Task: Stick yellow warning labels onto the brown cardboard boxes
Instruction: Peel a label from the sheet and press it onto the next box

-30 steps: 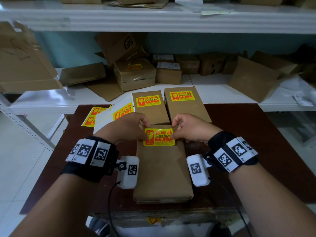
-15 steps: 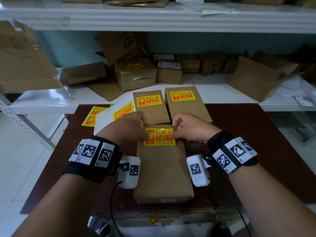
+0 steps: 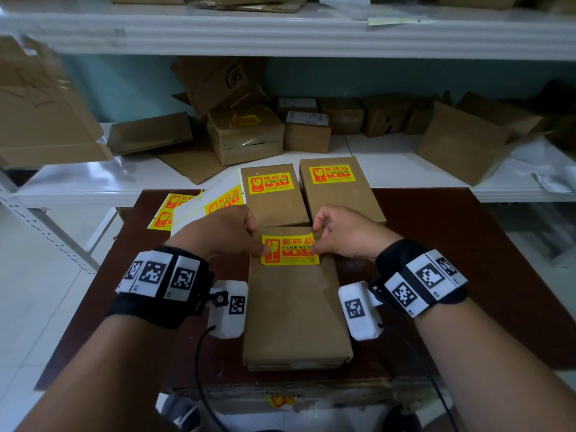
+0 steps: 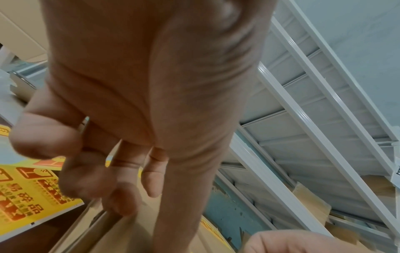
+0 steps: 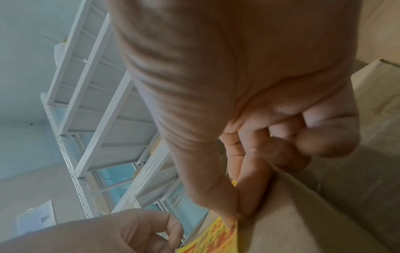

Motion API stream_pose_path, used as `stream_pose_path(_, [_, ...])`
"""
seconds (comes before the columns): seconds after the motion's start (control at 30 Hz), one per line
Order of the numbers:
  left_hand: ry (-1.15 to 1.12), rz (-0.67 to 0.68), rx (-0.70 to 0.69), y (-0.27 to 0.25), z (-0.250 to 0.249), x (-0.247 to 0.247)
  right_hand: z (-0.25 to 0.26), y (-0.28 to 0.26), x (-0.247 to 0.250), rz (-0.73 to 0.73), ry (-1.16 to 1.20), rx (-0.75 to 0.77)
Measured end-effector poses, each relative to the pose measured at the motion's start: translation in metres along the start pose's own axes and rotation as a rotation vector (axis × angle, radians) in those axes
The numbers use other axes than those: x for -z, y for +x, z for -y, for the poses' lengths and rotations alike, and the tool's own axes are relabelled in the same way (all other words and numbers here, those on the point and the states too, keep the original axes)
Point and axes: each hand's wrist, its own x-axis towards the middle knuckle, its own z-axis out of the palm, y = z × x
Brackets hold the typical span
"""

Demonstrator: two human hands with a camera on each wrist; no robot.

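A: Where is the label? 
B: The yellow warning label [image 3: 290,249] lies on the far end of the nearest brown box [image 3: 296,310], which sits on the dark table [image 3: 467,275]; the left hand [image 3: 223,233] pinches its left edge, thumb on top; the right hand [image 3: 344,233] pinches its right edge the same way.

A: So both hands are closed on it? 
B: Yes; each has curled fingers nipping the sticker; the two hands are apart, one at each side of the label.

A: Is it pressed down flat? 
B: I cannot tell; the right wrist view shows its edge [image 5: 216,238] under the thumb against the cardboard.

A: And beyond? 
B: Two labelled boxes [image 3: 274,194] [image 3: 338,188] stand side by side, touching the near box's far end; a sheet of spare labels [image 3: 202,210] lies to their left; loose cartons crowd the white shelf [image 3: 389,154].
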Motion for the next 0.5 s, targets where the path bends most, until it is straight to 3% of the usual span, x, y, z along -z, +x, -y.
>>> stream_pose_path(0.5, [-0.028,0.055,0.056,-0.0021,0.0012,0.0055,-0.0059,-0.0038,0.0067,-0.019,-0.007,-0.032])
